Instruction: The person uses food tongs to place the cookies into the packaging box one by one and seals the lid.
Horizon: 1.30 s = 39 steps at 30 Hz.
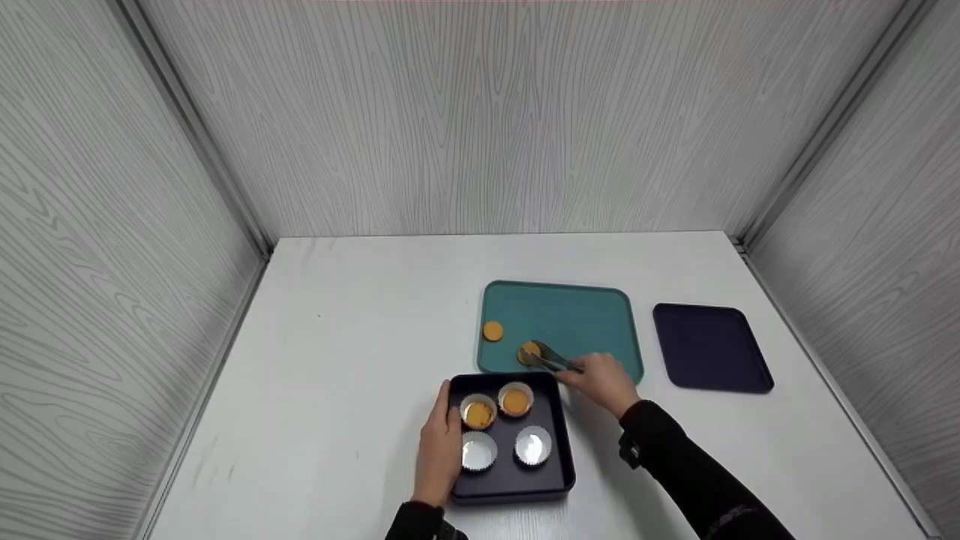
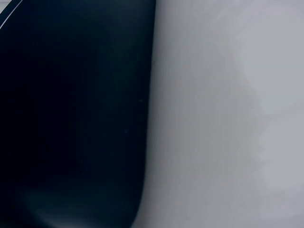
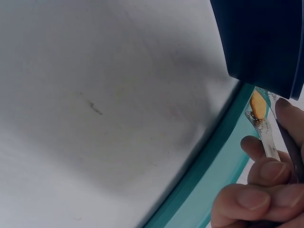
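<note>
My left hand [image 1: 439,454] holds the left side of a dark square pan [image 1: 564,442], fingers along the outer wall and thumb at the rim. In the left wrist view the pan's dark wall [image 2: 95,104] fills the left half; no fingers show there. Inside the pan stand several white paper cups: two hold round orange cookies [image 1: 515,402], while the front two look bare. My right hand [image 1: 604,381] grips metal tongs [image 1: 555,358]; their perforated tips are around an orange cookie [image 3: 258,105] above the teal tray [image 1: 570,315]. Whether it is lifted I cannot tell.
Another orange cookie [image 1: 493,331] lies at the teal tray's left edge. A flat dark tray [image 1: 709,346] lies to the right. White table surface [image 1: 337,375] extends left of the pan. Grey wood-grain panels [image 1: 480,120] enclose the back and both sides.
</note>
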Tool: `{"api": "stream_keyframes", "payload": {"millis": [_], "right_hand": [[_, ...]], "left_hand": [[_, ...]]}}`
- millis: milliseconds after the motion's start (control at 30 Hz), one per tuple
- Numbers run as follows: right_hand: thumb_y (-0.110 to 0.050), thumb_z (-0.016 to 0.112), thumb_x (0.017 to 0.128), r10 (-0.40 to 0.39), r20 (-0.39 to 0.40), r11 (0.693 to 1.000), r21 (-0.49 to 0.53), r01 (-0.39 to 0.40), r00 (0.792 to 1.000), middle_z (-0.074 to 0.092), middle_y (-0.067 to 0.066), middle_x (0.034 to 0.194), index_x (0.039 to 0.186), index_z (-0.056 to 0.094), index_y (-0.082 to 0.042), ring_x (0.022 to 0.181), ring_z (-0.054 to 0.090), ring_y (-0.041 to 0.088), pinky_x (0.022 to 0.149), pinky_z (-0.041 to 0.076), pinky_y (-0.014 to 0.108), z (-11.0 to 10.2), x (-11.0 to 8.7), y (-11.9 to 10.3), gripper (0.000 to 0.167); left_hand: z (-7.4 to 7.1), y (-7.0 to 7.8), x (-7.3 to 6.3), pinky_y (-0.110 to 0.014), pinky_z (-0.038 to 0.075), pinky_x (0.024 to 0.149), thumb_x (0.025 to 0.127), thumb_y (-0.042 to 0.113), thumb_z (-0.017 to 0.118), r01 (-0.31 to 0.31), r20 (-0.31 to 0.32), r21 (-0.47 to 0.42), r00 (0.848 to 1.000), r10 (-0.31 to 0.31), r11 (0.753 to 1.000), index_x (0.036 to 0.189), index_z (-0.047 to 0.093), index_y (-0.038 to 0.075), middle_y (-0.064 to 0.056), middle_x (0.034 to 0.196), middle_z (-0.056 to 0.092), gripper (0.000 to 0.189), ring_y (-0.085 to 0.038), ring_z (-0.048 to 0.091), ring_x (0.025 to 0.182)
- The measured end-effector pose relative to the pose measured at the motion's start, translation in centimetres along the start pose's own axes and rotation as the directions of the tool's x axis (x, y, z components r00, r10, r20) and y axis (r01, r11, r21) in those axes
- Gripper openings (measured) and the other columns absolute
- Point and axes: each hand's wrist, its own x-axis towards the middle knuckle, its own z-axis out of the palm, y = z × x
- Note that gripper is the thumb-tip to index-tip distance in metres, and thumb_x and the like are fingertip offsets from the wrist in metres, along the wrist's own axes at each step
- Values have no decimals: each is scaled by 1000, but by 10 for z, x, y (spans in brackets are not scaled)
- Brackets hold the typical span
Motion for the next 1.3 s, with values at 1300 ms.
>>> {"api": "stream_keyframes", "payload": {"millis": [1300], "right_hand": [[-29,71,98,-92,-70,985,142,101,993,61,-5,67,94,82,-12,59,43,12,59,33,30,-10,-6,10,21]], "left_hand": [[-1,0,-1,-52,31,122,111,21,41,-17,3,27,1000,17,1000,161,33,13,-11,162,38,52,-33,36,148]]}}
